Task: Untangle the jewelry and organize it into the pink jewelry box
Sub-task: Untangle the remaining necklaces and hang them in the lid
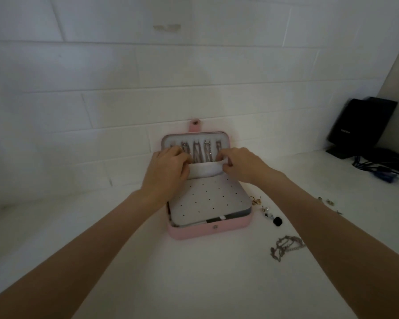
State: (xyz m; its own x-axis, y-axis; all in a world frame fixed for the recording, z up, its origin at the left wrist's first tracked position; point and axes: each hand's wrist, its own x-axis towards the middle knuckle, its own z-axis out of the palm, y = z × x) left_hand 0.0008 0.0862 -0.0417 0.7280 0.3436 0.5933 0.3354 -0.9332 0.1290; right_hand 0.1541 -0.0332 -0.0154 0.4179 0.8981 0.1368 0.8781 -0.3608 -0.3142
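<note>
Both hands up at the open lid of the pink jewelry box (209,229), left hand (165,168) and right hand (242,165) each pinching an end of its white pocket (205,169), tangled chain (286,246) lying right of the box.

Counted: one pink box (207,231) at the middle, two hands, left (165,169) and right (242,165), one tangled chain (283,246) at four o'clock, one black stand (359,127) at two o'clock.
</note>
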